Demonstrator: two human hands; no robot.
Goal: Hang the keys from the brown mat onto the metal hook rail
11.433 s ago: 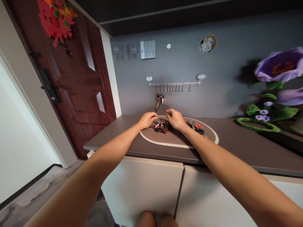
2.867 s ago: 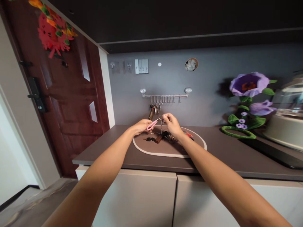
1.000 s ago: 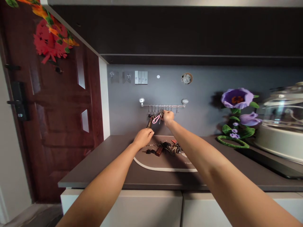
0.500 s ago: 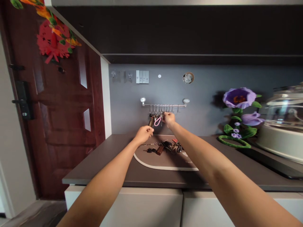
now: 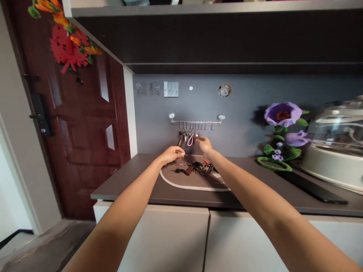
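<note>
Loop (image 5: pixel 188 142) now on rack (image 5: pixel 198 122) (hands (image 5: pixel 171 154) (image 5: pixel 204 145) off)

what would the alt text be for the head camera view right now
Two bare hands, left and right, reach toward keys and a pink loop hanging from a wall hook rail, above more keys on a mat.

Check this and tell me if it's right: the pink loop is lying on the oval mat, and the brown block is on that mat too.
Not quite: the head view shows the pink loop hanging from the hook rail on the wall, not lying on the oval mat. The brown block is on that mat, as you say.
</note>
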